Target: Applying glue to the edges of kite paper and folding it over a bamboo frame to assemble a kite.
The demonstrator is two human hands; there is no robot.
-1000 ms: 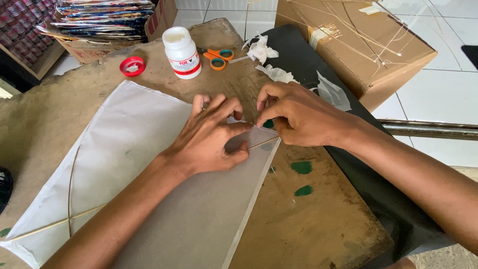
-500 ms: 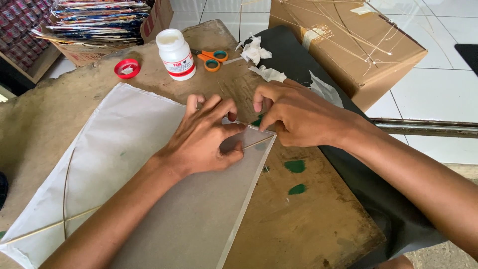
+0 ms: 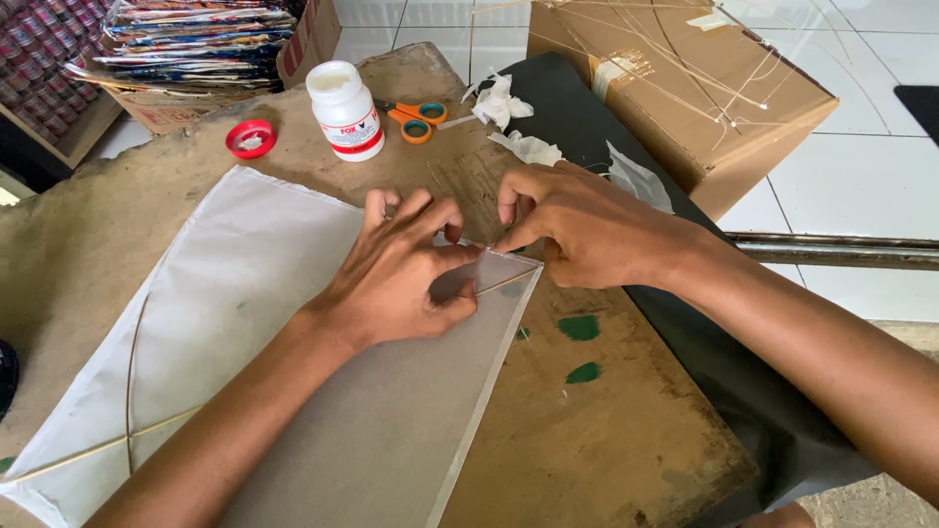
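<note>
A white paper kite (image 3: 245, 332) lay flat on a worn brown table (image 3: 606, 430). Its long axis ran from the lower left edge of the view up to the right, and its pointed corner faced the upper right, near the middle of the table. A thin bamboo stick (image 3: 98, 445) ran under the paper along this axis, and a second, curved stick (image 3: 130, 372) crossed it near the lower left.

The left hand (image 3: 401, 274) lay flat on the paper just beside that corner, fingers spread and pressing down; its grip was wide and held nothing. The right hand (image 3: 577, 230) was at the corner itself, with its fingertips (image 3: 504, 240) pinched narrowly on the paper edge. The two hands were almost touching.

Behind the hands stood a white glue bottle (image 3: 345, 110) without its cap, and a red cap (image 3: 250, 138) lay to its left. Orange scissors (image 3: 419, 117) lay just right of the bottle, near some scraps of white paper (image 3: 504, 103). A cardboard box (image 3: 675, 88) was at the upper right, and a stack of coloured paper (image 3: 186, 39) at the upper left.
</note>
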